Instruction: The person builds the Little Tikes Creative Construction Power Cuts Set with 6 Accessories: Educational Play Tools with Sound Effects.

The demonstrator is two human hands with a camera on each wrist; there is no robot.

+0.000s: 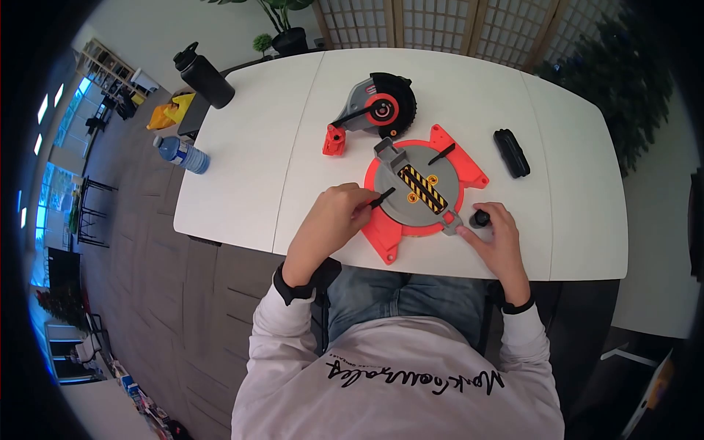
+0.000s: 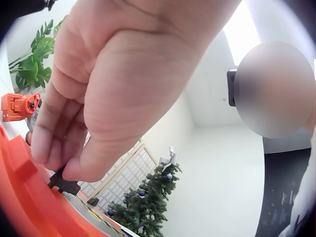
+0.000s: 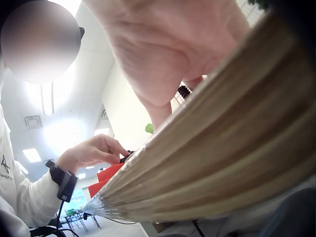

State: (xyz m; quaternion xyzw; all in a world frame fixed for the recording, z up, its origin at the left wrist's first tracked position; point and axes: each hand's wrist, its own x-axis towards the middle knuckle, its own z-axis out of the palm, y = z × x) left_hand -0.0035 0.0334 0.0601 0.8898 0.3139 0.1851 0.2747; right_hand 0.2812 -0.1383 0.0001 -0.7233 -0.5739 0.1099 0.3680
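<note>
A round grey-and-red base [image 1: 422, 213] with a striped yellow-black strip lies on the table. My left hand [image 1: 334, 220] pinches a slim black piece [image 1: 383, 197] at the base's left side; in the left wrist view the black piece [image 2: 64, 183] is between thumb and fingertips of the left hand [image 2: 118, 84], against the red part. My right hand [image 1: 501, 238] has its fingers curled round a small upright black knob [image 1: 481, 218], thumb by the base's grey tab [image 1: 452, 224]. The right wrist view shows the ridged knob [image 3: 184, 92] partly, beside the right hand [image 3: 168, 54]. Another black piece [image 1: 442, 153] lies on the base.
Behind the base stand a black-and-grey wheel unit [image 1: 383, 108] and a small red part [image 1: 334, 140]. A black case [image 1: 512, 153] lies at the right. A black bottle [image 1: 204, 77] and a water bottle [image 1: 183, 155] are at the table's left. The near table edge [image 1: 579, 279] runs below the hands.
</note>
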